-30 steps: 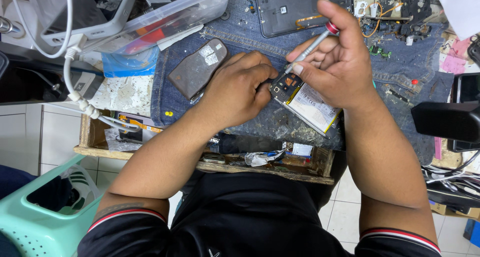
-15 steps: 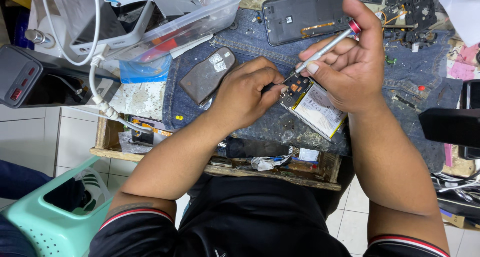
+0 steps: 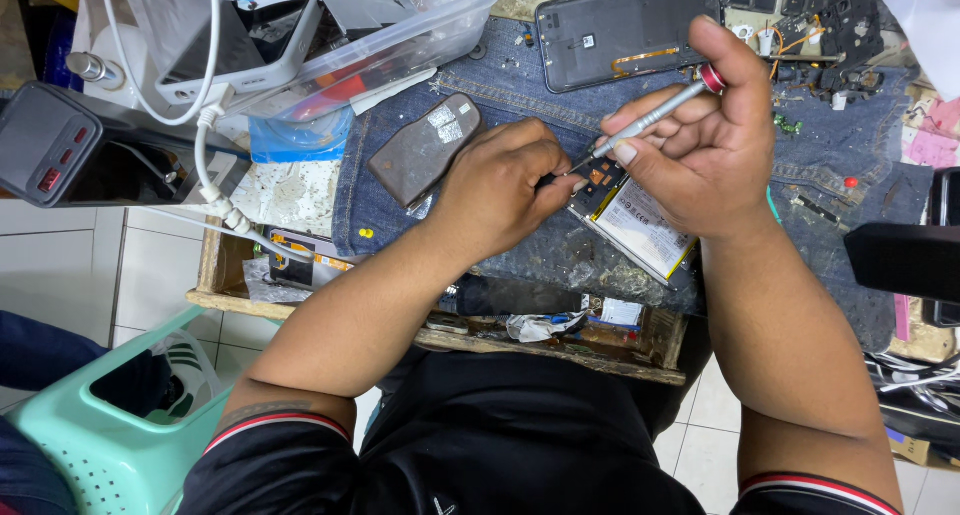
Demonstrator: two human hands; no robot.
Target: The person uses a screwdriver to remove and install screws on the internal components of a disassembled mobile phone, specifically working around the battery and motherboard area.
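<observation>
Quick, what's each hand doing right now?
Left hand: closed, pinching down on the open phone.
Right hand: closed, holding a screwdriver.

Opened phone [image 3: 640, 225] on denim cloth [image 3: 520, 85], back cover [image 3: 625, 30] behind, plastic tub [image 3: 400, 35] far left.

The right hand [image 3: 715, 150] grips a slim silver screwdriver [image 3: 648, 120] with a red cap, its tip angled down onto the opened phone [image 3: 635, 225] lying on a piece of blue denim [image 3: 520, 85]. The left hand [image 3: 500, 180] is curled at the phone's upper edge, fingertips pinched beside the tip. A dark back cover [image 3: 625, 30] lies above, a grey cover [image 3: 420, 147] to the left.
</observation>
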